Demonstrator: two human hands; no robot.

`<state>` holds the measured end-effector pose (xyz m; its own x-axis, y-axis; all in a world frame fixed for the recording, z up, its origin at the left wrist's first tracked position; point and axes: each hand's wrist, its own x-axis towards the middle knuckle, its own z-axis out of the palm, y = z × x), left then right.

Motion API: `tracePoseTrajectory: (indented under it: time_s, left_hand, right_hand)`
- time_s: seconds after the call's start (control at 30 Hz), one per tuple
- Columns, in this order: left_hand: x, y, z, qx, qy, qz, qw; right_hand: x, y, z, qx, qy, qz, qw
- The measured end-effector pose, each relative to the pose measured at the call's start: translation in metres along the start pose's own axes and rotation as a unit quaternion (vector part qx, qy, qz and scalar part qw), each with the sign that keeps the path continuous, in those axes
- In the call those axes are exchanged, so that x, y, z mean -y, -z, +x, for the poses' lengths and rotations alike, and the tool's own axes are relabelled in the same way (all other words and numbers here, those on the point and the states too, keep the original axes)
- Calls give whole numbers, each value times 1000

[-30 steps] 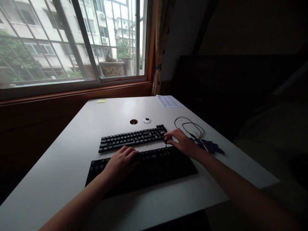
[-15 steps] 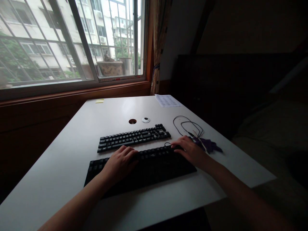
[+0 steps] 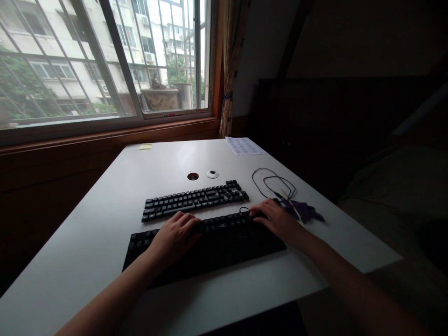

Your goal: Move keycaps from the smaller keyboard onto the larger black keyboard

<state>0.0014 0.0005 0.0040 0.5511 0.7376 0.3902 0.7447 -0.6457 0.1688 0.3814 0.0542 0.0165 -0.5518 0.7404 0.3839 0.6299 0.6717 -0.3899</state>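
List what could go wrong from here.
The right hand sits close to the rows of black keys; a stray knock might push them out of line.
One pushed far enough could drop into the round hole in the tabletop beyond.
The near keyboard lies in shadow, so its keys may be hard to tell apart.

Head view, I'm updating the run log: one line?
left hand on keyboard | right hand at its far edge | key rows beyond

Black keyboard [image 3: 227, 249] lies flat, black keycaps [image 3: 179, 203] arrayed just beyond
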Motion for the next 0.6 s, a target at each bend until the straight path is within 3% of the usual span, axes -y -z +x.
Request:
tracePoseTrajectory:
  time_s: [0.6]
  left_hand:
    - [0,0,0,14,3,4,1000]
  right_hand:
    - [5,1,1,2,-5,1,1000]
